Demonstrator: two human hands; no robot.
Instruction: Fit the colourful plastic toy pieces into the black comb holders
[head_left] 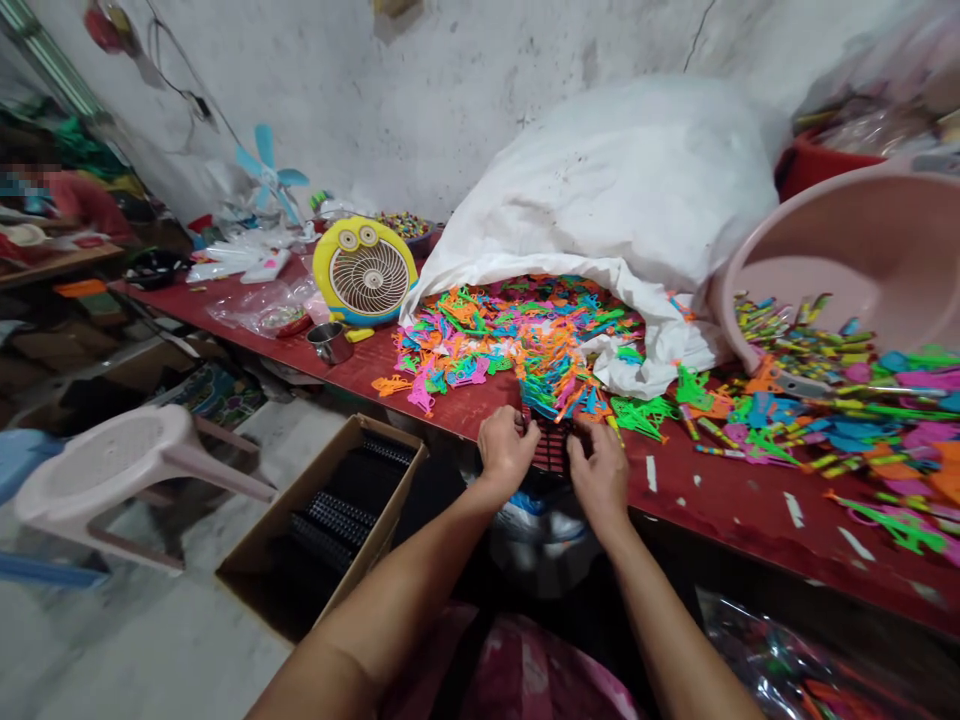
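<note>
A small black plastic grid rack (551,452) is held between my hands at the table's front edge. My left hand (504,446) is closed on its left side, thumb and fingers pinching the rim. On the opposite side, my right hand (601,468) grips the rack with bent fingers. Just beyond it lies a heap of small bright plastic pieces (480,335) in orange, green, pink and blue, spilling from the mouth of a large white sack (607,190). Their exact kind is too small to make out.
A cardboard box (409,440) with black racks stands at lower left, beside a plastic stool (112,450). On the red table (450,410) are a yellow fan (373,275), a metal cup (330,345) and a tipped pink tub (810,270) spilling striped sticks. Another person sits far left.
</note>
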